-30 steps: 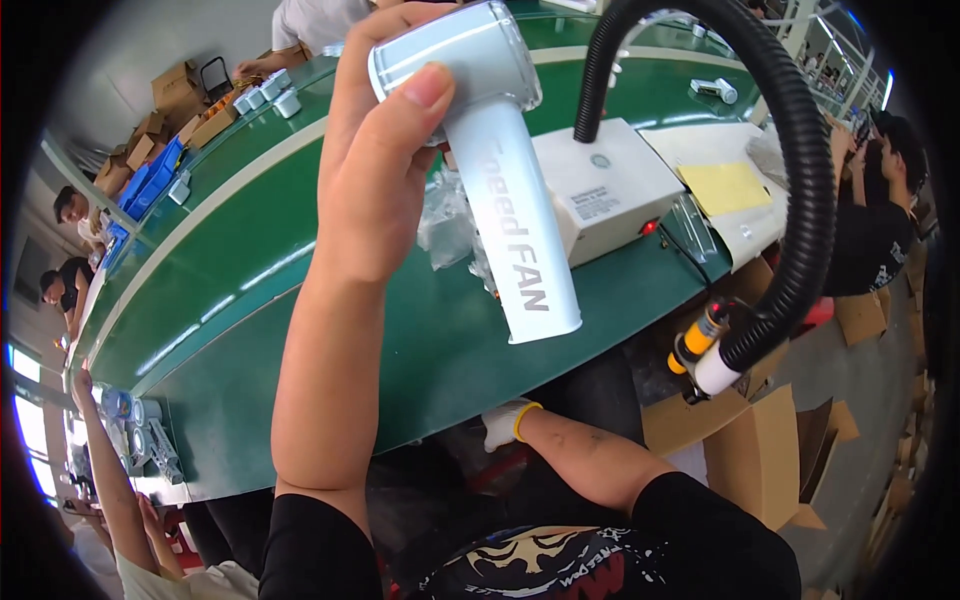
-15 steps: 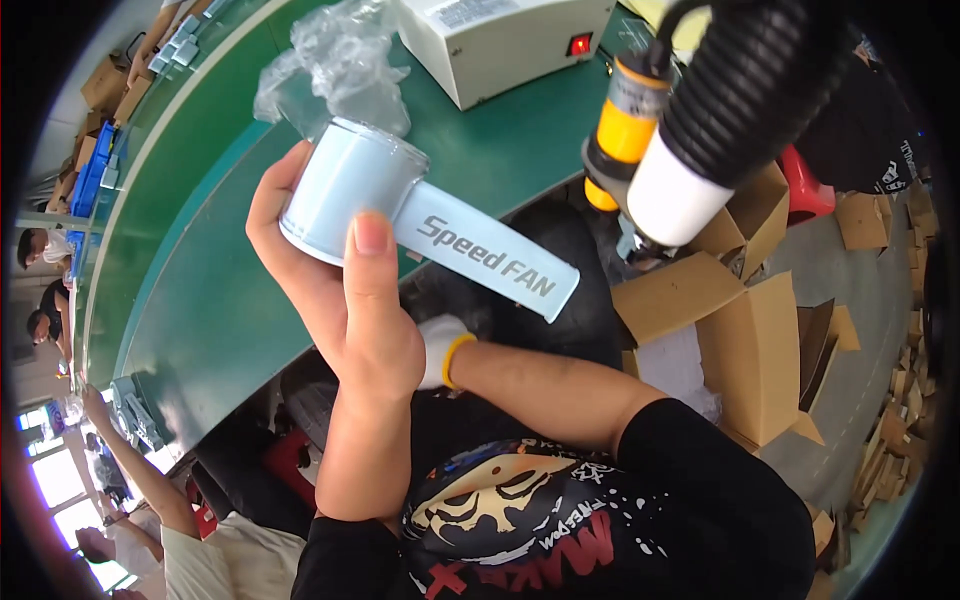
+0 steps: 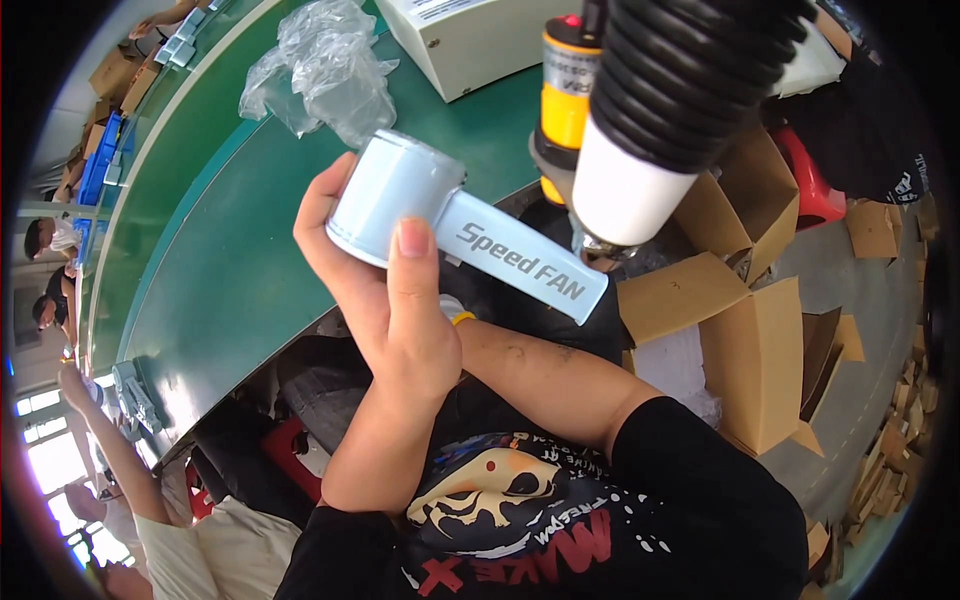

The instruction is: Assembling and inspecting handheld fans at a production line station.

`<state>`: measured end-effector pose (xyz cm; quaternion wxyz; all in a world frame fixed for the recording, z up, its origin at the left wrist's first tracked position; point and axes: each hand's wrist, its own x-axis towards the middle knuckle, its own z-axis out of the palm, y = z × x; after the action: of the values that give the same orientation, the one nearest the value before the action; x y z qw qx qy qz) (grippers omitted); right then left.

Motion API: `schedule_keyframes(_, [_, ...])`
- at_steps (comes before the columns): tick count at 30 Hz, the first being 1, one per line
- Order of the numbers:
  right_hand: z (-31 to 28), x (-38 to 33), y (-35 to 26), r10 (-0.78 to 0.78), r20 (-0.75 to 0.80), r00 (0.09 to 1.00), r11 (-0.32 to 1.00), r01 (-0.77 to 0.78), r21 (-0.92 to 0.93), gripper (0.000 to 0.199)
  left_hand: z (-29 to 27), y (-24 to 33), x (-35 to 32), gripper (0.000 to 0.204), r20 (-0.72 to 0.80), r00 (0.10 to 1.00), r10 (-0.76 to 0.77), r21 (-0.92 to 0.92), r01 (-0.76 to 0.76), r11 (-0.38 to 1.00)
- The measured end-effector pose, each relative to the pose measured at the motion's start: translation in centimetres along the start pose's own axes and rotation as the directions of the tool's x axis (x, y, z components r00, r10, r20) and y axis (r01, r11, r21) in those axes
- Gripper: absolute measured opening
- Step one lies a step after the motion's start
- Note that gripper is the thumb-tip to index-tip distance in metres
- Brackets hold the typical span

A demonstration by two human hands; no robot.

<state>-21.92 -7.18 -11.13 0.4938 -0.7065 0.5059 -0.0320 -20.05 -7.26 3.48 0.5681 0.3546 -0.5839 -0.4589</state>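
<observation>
My left hand point(image 3: 385, 300) grips a pale blue hand-held fan point(image 3: 400, 195) by its round head, thumb across the join with the handle. The flat handle point(image 3: 530, 265), which bears grey lettering, points right and slightly down. I hold the fan above my lap, just off the edge of the green table point(image 3: 230, 270). My right forearm reaches in from the lower right. Only a white glove edge with a yellow cuff point(image 3: 458, 316) shows of my right hand, which is behind the left hand and the fan.
A black ribbed hose with a white nozzle point(image 3: 625, 190) and a yellow tool point(image 3: 565, 100) hangs close on the right. Crumpled clear plastic bags point(image 3: 325, 65) and a white box-shaped device point(image 3: 470, 35) lie on the table. Cardboard boxes point(image 3: 750, 340) stand on the floor at right. Other people work at far left.
The fan has come down from over the table toward my body and turned, so its handle now points right. The hose and nozzle now appear much closer.
</observation>
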Motion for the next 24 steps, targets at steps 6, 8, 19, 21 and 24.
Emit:
schedule_keyframes(6, [2.0,1.6,2.1,-0.026,-0.079,0.997,1.000,0.025,-0.016,0.044,1.0,0.7,0.1,0.059,0.012,0.998,-0.066,-0.149,0.067,0.987])
schedule_keyframes(8, [1.7,1.5,1.8,-0.021,-0.089,0.996,1.000,0.018,-0.024,0.044,0.8,0.9,0.2,0.058,0.004,0.998,-0.066,-0.142,0.066,0.988])
schedule_keyframes(19, [-2.0,-1.7,1.1,0.044,-0.156,0.987,0.997,-0.054,-0.063,0.045,1.4,1.2,0.4,0.061,0.016,0.993,-0.116,-0.124,0.117,0.985])
schedule_keyframes(21, [-2.5,-2.3,0.7,0.047,-0.163,0.985,0.996,-0.058,-0.068,0.045,0.7,1.3,0.5,0.057,0.005,0.994,-0.114,-0.149,0.113,0.982])
schedule_keyframes(24, [-3.1,-3.0,-0.5,0.023,-0.158,0.987,0.996,-0.036,-0.082,0.046,-1.0,1.4,0.5,0.056,-0.015,0.995,-0.100,-0.152,0.096,0.984])
